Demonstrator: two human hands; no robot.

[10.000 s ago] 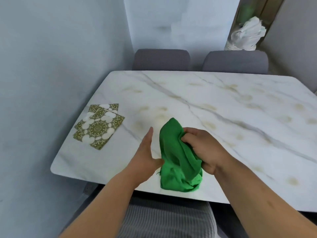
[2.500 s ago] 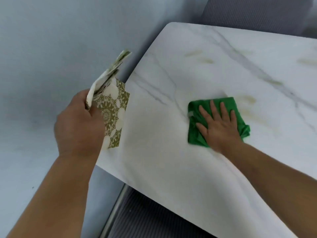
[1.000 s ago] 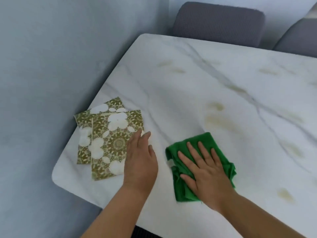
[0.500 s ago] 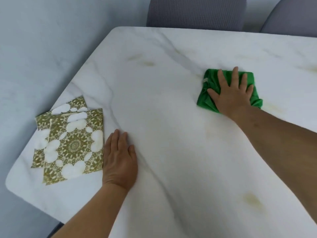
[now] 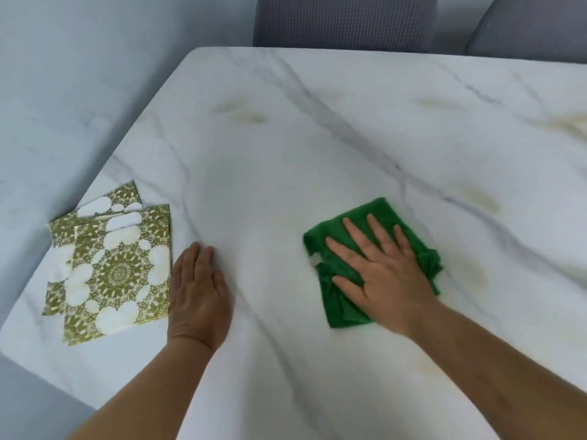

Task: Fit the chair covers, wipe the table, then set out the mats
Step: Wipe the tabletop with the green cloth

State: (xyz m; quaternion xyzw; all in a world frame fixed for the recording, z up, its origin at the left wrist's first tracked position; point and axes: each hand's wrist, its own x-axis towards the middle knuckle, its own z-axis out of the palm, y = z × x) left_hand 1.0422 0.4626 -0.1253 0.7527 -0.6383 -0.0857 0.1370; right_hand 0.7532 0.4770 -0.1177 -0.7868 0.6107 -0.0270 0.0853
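Your right hand (image 5: 381, 274), its grip spread flat on the green cloth (image 5: 371, 265), has pulled back nearer; left hand (image 5: 200, 290) stays flat beside the mats (image 5: 111, 268). Tabletop (image 5: 317, 138) wiping continues.

I count one bench (image 5: 333, 154), one green cloth (image 5: 336, 309), and two chairs: one (image 5: 344, 19), another (image 5: 533, 25). The patterned mats (image 5: 117, 271) overlap; at least two, exact number unclear. Two hands: left (image 5: 198, 296), right (image 5: 384, 274).
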